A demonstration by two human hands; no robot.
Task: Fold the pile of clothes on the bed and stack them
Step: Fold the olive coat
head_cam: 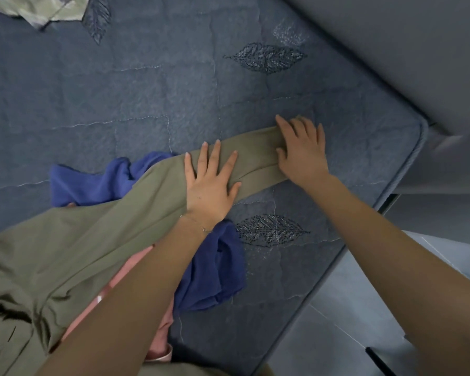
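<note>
Hands lie flat with fingers spread, left hand [210, 183] and right hand [301, 150] pressing the long olive-green cloth garment [98, 234] onto the blue quilted bed [147, 90], over a crumpled blue cloth [215, 270].

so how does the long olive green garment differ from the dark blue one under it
The olive green garment lies stretched out long; the dark blue garment is bunched up. Olive lies on top, blue beneath. The left hand and right hand press only the olive one. Both lie on the quilted bedcover.
</note>
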